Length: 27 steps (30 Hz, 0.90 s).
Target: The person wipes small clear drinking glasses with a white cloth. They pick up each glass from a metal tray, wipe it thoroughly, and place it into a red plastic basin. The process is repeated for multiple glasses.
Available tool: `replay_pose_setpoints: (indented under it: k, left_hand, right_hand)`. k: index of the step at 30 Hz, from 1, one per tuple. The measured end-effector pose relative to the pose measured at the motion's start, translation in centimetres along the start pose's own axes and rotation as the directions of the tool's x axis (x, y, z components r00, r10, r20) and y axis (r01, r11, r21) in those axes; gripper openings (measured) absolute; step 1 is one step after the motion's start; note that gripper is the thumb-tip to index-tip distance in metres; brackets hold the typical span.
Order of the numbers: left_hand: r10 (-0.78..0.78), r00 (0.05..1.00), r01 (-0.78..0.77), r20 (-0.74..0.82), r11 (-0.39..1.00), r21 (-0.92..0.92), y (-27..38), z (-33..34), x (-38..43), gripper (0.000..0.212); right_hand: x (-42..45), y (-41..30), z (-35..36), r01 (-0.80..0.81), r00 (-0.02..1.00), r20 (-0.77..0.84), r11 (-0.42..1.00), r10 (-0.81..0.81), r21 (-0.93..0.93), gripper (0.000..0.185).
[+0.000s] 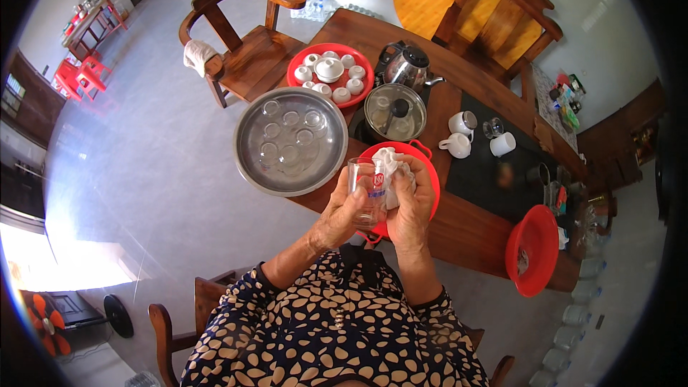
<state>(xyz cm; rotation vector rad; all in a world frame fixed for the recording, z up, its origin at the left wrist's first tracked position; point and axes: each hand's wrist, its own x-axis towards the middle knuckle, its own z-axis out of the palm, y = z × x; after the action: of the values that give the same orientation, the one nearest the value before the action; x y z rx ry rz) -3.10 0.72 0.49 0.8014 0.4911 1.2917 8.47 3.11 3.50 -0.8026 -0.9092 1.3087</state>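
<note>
My left hand [339, 208] holds a clear drinking glass [366, 209] with printed writing on its side. A crumpled white cloth [391, 164] is gripped in my right hand [413, 199] against the glass. Below both hands is a red plastic basin [434, 183]. To the left, a wide round metal tray [240, 157] bears several clear glasses [289, 155]. Behind it, a red round tray [370, 85] carries several small white cups [341, 95] around a lidded white bowl [329, 69]. A pot with a glass lid [395, 113] stands just beyond the red basin.
On the wooden table [449, 226] stand a metal kettle [407, 69], a white pitcher [458, 145] and a white mug [502, 144]. Another red basin [545, 247] is at the right end. Wooden chairs [263, 56] flank the table; a cloth [200, 56] hangs on one.
</note>
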Motion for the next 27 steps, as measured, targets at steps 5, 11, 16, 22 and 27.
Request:
replay_pose_setpoints:
  k: [5,11,16,22,27]
  left_hand:
    - [-0.074,0.992,0.046,-0.099,0.966,-0.255,-0.3,0.4,0.7,0.053]
    - [-0.076,0.995,0.054,-0.070,0.960,-0.274,-1.6,-0.5,0.7,0.044]
    - [-0.162,0.982,0.140,-0.100,0.971,-0.196,-1.3,-0.3,0.2,0.060]
    - [-0.139,0.975,0.091,-0.174,0.962,-0.256,-1.2,0.0,0.7,0.058]
    - [-0.172,0.968,0.094,-0.182,0.923,-0.372,-0.7,-0.5,0.9,0.058]
  right_hand:
    - [-1.8,0.5,0.2,0.575,0.816,0.340,0.605,-0.467,-0.550,0.030]
    - [-1.9,0.4,0.1,0.641,0.763,0.396,0.517,-0.511,-0.567,0.031]
    - [-0.1,-0.4,0.3,0.352,0.936,0.159,0.831,-0.314,-0.431,0.020]
    - [0.6,0.2,0.2,0.183,0.983,0.071,0.933,-0.169,-0.311,0.018]
    - [-1.9,1.2,-0.7,0.458,0.885,0.253,0.642,-0.390,-0.614,0.022]
